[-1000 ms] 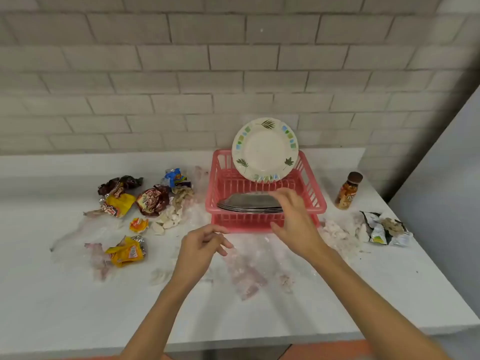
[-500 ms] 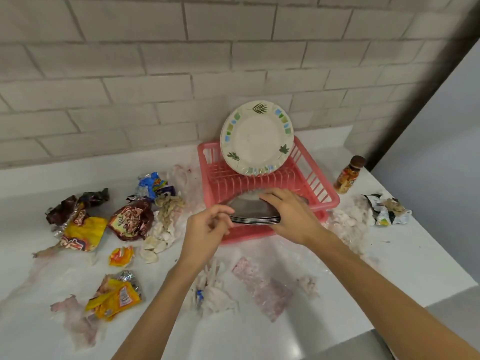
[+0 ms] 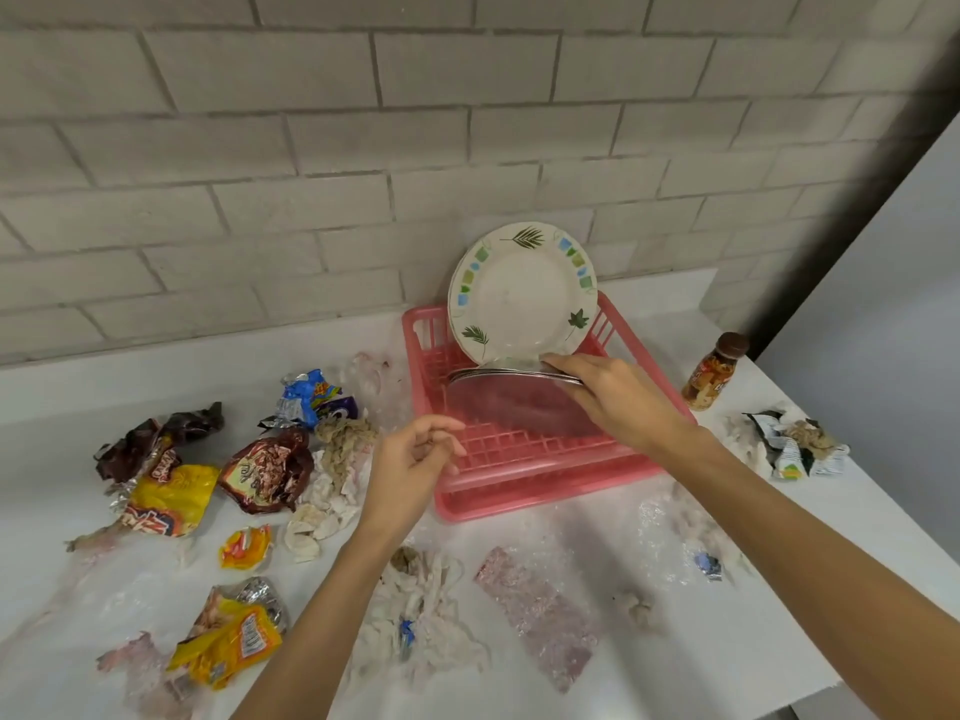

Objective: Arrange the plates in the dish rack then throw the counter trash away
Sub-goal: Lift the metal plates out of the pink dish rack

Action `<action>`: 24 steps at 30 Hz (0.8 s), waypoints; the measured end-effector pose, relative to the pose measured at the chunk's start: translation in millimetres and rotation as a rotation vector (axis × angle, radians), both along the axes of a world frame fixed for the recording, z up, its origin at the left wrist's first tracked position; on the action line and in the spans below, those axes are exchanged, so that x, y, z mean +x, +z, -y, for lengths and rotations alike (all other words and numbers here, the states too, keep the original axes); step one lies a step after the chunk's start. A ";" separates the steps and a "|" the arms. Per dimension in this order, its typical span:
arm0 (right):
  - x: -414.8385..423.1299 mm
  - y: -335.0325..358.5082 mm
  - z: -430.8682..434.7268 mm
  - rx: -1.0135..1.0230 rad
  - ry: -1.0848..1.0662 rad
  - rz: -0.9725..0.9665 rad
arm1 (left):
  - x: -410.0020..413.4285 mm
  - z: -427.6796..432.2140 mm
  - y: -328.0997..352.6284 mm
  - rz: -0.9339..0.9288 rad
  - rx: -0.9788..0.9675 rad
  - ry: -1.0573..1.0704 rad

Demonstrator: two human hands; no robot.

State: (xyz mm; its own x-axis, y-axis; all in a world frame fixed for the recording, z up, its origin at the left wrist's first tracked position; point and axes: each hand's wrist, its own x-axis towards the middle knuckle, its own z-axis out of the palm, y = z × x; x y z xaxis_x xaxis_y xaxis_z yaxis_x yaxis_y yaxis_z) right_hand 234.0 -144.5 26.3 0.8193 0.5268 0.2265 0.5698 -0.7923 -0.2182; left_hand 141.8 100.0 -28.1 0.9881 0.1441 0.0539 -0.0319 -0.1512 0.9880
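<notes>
1. While your right grip (image 3: 618,402) clasps the tilted metal plates (image 3: 514,407) in the pink rack (image 3: 545,491), your left grip (image 3: 415,459) hangs loosely curled, holding nothing.
2. A patterned plate (image 3: 522,293) stands upright at the rack's far end.
3. Wrappers (image 3: 171,496) lie left on the tabletop (image 3: 52,459).

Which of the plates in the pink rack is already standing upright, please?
The white plate with leaf prints, at the back of the dish rack. The steel plates in front are a stack, tilted, gripped at the rim by the right hand.
</notes>
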 end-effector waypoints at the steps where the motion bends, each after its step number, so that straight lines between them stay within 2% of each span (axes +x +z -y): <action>1: 3.4 2.0 0.2 0.006 0.002 0.015 | 1.6 0.6 1.4 0.001 -0.005 0.003; 5: 14.6 7.6 -0.7 0.035 0.024 0.015 | 10.5 5.3 6.9 -0.026 -0.035 -0.007; 9: 22.8 12.7 1.6 0.150 0.039 0.001 | 21.2 6.4 2.6 -0.060 -0.027 -0.008; 14: 30.0 20.0 10.4 0.321 -0.070 0.007 | 29.2 11.5 -1.9 -0.095 -0.090 0.047; 17: 28.6 28.8 18.3 0.482 -0.160 0.002 | 29.2 20.0 -1.7 -0.086 -0.103 0.083; 21: 19.7 39.9 25.9 0.748 -0.262 0.008 | 33.0 26.4 -0.7 -0.041 -0.013 0.149; 24: 10.7 40.0 28.4 0.965 -0.329 -0.098 | 31.8 31.7 8.1 -0.038 -0.114 0.145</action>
